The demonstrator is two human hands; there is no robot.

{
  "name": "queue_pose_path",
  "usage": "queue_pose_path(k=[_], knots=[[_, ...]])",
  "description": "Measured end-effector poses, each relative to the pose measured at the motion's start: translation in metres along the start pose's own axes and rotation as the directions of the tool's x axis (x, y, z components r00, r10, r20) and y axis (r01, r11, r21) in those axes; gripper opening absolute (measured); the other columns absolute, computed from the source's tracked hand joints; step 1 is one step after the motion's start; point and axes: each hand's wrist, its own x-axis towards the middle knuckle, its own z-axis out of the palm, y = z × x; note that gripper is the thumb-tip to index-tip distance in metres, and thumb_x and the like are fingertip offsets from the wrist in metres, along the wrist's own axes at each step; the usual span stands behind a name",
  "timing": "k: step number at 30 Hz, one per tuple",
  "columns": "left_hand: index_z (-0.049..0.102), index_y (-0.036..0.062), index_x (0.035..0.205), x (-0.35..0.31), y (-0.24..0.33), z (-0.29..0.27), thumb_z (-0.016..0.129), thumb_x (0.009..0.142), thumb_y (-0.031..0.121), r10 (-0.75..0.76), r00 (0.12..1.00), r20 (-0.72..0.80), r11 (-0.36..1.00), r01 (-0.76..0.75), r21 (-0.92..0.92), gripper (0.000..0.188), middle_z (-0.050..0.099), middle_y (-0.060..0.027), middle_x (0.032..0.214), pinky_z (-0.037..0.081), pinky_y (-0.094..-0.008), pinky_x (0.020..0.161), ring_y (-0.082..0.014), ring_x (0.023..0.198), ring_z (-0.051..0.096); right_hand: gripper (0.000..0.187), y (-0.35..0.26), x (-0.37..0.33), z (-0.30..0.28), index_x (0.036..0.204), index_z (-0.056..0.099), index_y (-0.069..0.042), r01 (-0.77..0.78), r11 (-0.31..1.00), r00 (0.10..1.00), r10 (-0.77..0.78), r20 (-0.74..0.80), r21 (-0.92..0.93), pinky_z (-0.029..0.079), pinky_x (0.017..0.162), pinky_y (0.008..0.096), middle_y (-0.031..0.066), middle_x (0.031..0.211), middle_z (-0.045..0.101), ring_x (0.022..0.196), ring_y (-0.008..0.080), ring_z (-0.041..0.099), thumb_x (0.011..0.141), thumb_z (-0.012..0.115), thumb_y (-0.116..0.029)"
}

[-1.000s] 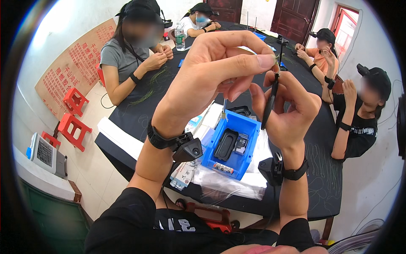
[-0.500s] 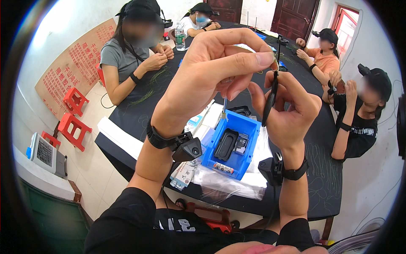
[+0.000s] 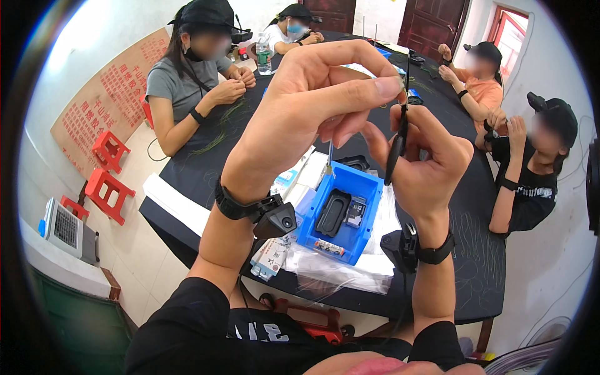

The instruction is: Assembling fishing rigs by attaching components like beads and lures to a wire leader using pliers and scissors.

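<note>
In front of me, above the table, both my hands are raised close together. My right hand (image 3: 431, 165) has its fingers closed around a slim black tool (image 3: 397, 153) with a tapered lower end. The tool stands nearly upright, and a thin dark shaft rises above the grip. My left hand (image 3: 312, 94) pinches thumb and forefinger together beside that shaft; what lies between the fingertips is too small to make out. Below the hands sits a blue bin (image 3: 353, 255) holding a black oblong tray (image 3: 334, 211), a small dark box (image 3: 356, 211) and a battery-like cylinder (image 3: 329, 247).
White papers and clear plastic sheets (image 3: 325, 272) lie around the bin on the black-covered table (image 3: 456, 262). Fine line is spread at the right, with green strands (image 3: 215, 140) at the left. Several people sit around the table. A water bottle (image 3: 264, 59) stands at the far left.
Both hands keep nearly the same pose and grip. The black tool has turned slightly and looks a little more upright. The person at the left has raised their head a little.
</note>
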Motion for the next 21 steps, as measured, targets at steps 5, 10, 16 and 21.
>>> queue_pose_path(k=[5, 10, 16, 21], knots=[[0.067, -0.0021, 0.111, 0.0015, 0.0014, -0.0002, 0.064, 0.105, 0.014, 0.042, 0.999, 0.001, 0.998, -0.042, 0.053, 0.018, 0.053, 0.0033, 0.060, 0.048, -0.0195, 0.054, 0.0004, 0.047, 0.039, 0.034, -0.0013, 0.0004, -0.0004, 0.093, 0.074, -0.001, 0.009, 1.000, 1.000, -0.009, 0.010, -0.001, 0.030, 0.046, 0.0208, -0.0021, 0.053, 0.050, 0.047, 0.0029, 0.041, 0.077, 0.096, -0.021], [0.067, -0.0028, 0.111, 0.0009, 0.0007, 0.0025, 0.064, 0.105, 0.014, 0.040, 0.999, -0.012, 0.999, -0.040, 0.016, 0.018, 0.052, 0.0039, 0.060, 0.039, -0.0182, 0.053, 0.0004, 0.047, 0.039, 0.031, -0.0022, 0.0010, -0.0018, 0.094, 0.073, 0.003, 0.040, 0.999, 0.999, -0.039, 0.030, -0.009, 0.029, 0.049, 0.0173, -0.0027, 0.056, 0.055, 0.051, -0.0002, 0.042, 0.082, 0.094, -0.017], [0.067, -0.0035, 0.110, 0.0004, 0.0015, 0.0042, 0.064, 0.105, 0.014, 0.055, 0.998, -0.021, 0.998, -0.054, 0.033, 0.018, 0.052, 0.0048, 0.060, 0.031, -0.0177, 0.052, 0.0009, 0.046, 0.038, 0.030, -0.0033, 0.0011, -0.0032, 0.094, 0.073, 0.003, 0.010, 1.000, 0.999, -0.009, 0.042, -0.021, 0.029, 0.049, 0.0170, -0.0018, 0.054, 0.054, 0.050, -0.0001, 0.041, 0.083, 0.093, -0.017], [0.067, -0.0031, 0.110, 0.0007, 0.0011, 0.0059, 0.063, 0.105, 0.013, 0.067, 0.997, -0.041, 0.996, -0.065, 0.056, 0.017, 0.052, 0.0054, 0.060, 0.027, -0.0180, 0.051, 0.0012, 0.047, 0.038, 0.028, -0.0004, -0.0001, -0.0008, 0.092, 0.072, 0.003, 0.027, 1.000, 0.999, -0.027, 0.020, 0.000, 0.028, 0.049, 0.0174, -0.0027, 0.054, 0.054, 0.050, -0.0006, 0.041, 0.085, 0.091, -0.016]])
